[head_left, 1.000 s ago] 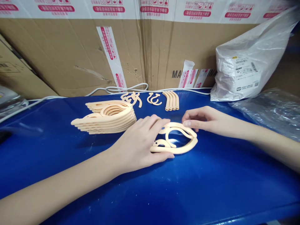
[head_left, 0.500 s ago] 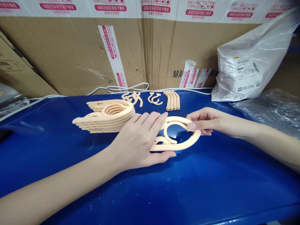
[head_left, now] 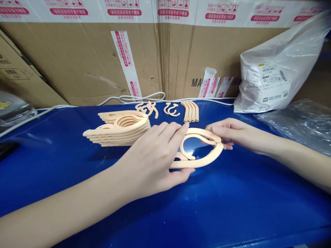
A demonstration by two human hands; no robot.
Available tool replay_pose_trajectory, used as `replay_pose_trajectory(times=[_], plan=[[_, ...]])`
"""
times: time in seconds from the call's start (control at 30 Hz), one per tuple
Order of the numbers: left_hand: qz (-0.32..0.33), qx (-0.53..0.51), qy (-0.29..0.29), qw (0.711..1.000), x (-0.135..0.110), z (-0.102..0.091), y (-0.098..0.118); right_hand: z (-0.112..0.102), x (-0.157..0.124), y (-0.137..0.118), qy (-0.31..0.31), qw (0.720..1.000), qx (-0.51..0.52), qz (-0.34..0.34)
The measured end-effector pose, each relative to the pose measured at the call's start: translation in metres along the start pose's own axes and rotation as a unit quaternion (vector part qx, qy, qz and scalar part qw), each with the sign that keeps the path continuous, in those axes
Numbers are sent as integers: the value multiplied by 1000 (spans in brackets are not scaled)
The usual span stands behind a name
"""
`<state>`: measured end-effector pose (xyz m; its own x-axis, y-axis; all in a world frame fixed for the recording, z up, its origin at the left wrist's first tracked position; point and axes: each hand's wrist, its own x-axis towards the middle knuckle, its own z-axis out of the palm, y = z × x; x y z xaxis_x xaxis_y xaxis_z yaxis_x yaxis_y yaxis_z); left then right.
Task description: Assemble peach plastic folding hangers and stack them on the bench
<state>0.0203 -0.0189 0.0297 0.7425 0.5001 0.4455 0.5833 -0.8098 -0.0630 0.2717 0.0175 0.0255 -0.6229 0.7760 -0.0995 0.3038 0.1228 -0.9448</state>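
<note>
A peach plastic folding hanger (head_left: 204, 156) is held just above the blue table top (head_left: 232, 199), tilted up at its right end. My left hand (head_left: 155, 158) grips its left end, thumb under the bottom bar and fingers over the top. My right hand (head_left: 227, 132) pinches its right tip between thumb and fingers. Left of it lies a stack of several like hangers (head_left: 120, 129). Behind, near the boxes, lie loose peach hooks (head_left: 170, 109) and a row of curved arm pieces (head_left: 190, 111).
Large cardboard boxes (head_left: 85, 58) wall off the back of the table. A white cable (head_left: 139, 98) runs along their foot. A white plastic bag with labelled packs (head_left: 274, 75) and a clear crinkled bag (head_left: 300, 120) sit at the right.
The hanger has come up off the table at its right end and shifted a little right. My left hand's fingers have curled more round its left end; my right hand slid to the tip.
</note>
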Motion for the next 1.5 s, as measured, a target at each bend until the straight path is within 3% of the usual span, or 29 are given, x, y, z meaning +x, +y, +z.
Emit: replay_pose_trajectory(times=[0.1,0.23,0.33,0.47,0.67,0.77,1.03,1.5], plan=[[-16,-12,-13,1000,5,-26,-9,-1,1,0,32,999,-28,-25],[-65,-4,-4,998,3,-59,-45,2,0,-2,18,993,-117,-17],[-143,-7,-6,990,-10,-69,-81,5,0,-2,-18,987,-160,-2],[-166,-37,-60,984,-27,-72,-115,6,0,1,-38,984,-175,-8],[-243,-41,-118,962,-31,-82,-115,4,-1,2,-36,984,-173,-10],[-239,-42,-116,963,-34,-83,-118,3,-2,1,-35,984,-173,-12],[-199,-53,-150,967,-47,-71,-159,3,-1,3,-35,984,-172,-10],[-160,-54,-149,974,-48,-65,-160,4,0,4,-36,984,-172,-13]])
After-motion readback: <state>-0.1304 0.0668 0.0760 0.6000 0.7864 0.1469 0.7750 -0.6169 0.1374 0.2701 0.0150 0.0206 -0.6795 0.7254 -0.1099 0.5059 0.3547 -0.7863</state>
